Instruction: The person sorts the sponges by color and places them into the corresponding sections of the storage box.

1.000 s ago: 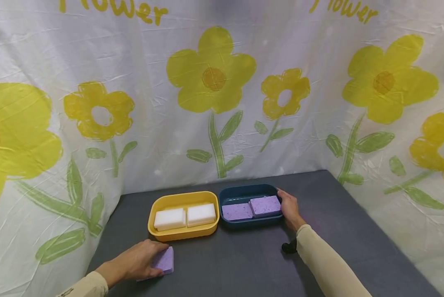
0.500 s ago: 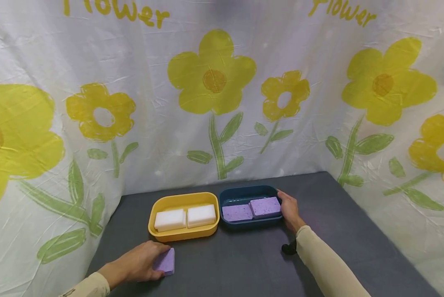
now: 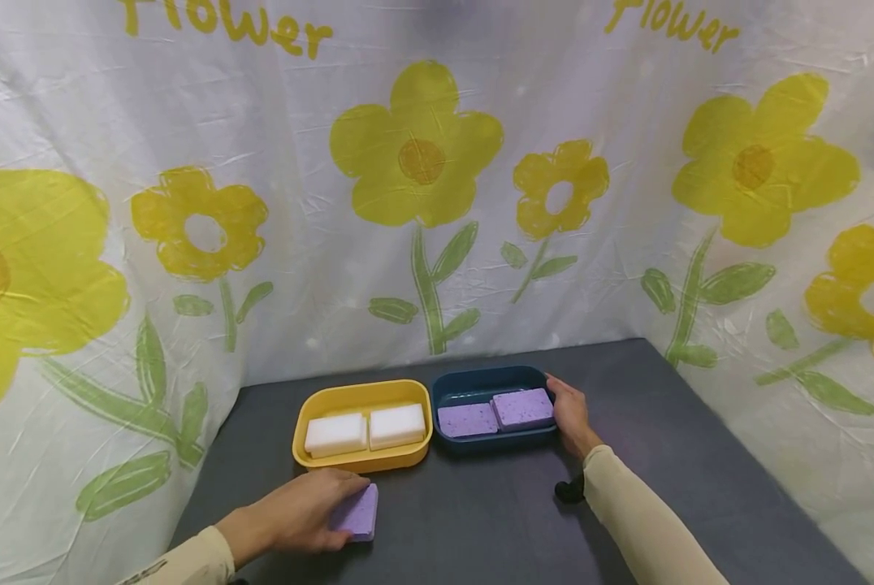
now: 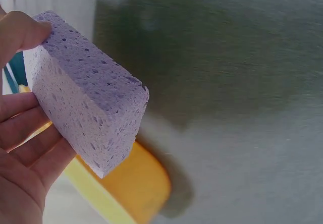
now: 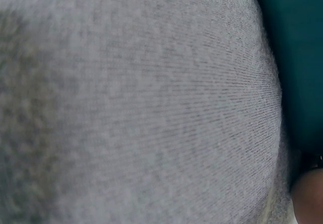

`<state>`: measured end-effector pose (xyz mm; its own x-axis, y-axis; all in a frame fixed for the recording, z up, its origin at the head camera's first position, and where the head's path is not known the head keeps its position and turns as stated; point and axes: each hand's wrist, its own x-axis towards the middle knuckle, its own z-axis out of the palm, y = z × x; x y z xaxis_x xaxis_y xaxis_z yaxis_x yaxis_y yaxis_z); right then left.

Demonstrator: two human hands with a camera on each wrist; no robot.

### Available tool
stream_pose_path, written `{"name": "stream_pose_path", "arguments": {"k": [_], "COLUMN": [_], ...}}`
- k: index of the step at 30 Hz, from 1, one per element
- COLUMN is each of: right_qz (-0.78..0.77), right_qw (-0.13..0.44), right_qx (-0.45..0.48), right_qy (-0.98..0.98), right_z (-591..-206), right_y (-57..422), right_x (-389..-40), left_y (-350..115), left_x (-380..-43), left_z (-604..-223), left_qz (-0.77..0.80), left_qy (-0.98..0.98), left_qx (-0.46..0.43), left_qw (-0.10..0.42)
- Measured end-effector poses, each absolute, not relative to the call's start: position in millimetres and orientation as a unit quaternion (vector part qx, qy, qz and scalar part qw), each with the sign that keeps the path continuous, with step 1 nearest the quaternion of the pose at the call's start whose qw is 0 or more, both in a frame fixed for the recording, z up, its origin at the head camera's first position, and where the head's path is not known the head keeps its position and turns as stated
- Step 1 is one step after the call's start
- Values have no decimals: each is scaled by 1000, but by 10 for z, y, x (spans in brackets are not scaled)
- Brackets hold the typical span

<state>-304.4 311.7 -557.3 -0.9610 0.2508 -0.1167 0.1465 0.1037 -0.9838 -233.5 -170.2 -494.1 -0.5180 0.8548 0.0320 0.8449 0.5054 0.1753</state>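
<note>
My left hand [image 3: 309, 513] grips a purple sponge [image 3: 358, 513] just in front of the yellow tray [image 3: 400, 459]. In the left wrist view the porous sponge [image 4: 91, 90] is tilted, with the thumb on one face and the fingers on the opposite side. My right hand [image 3: 572, 414] holds the right end of a dark blue tray [image 3: 473, 444]. Part of its grip is hidden behind the rim, and the right wrist view shows only a fingertip [image 5: 309, 196] beside the tray wall [image 5: 298, 67]. Two purple sponges [image 3: 468, 419] lie side by side in the blue tray.
Two white sponges [image 3: 396, 425] lie in the yellow tray, whose right end is close against the blue tray. Dark grey cloth [image 3: 466, 520] covers the table. A flower-printed curtain [image 3: 298, 309] encloses the back and both sides.
My left hand has carried the purple sponge to the right, along the front of the yellow tray. The right hand and both trays have stayed in place.
</note>
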Motion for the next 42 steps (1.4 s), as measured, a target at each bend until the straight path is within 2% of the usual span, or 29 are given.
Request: {"name": "stream_pose_path", "arguments": {"k": [3,12,25,35,42], "right_qz": [654,657,660,648,654], "right_qw": [43,54,69,76,76], "right_qx": [-133,-140,-143,-152,-147], "right_qy": [-743,-739,-735,-742,-739], "right_z": [-5580,-5583,-5596,-5622,-5634], "right_y": [3134,3142,3127,3146,3140], "right_x": [-3050,-3073,-3099,-3121,-3123], "left_y": [-1570,-1103,-468,-45,193], "left_x": [-2377,-2515,-2892,-3139,-3221], "left_z": [-4834,-4609,-4237,-4255,-4365], "left_qz": [78,60,79,79,81], "left_qy": [864,854,887,890,888], "left_qx": [497,517,453,448,450], "left_qw": [42,22,43,22,39]}}
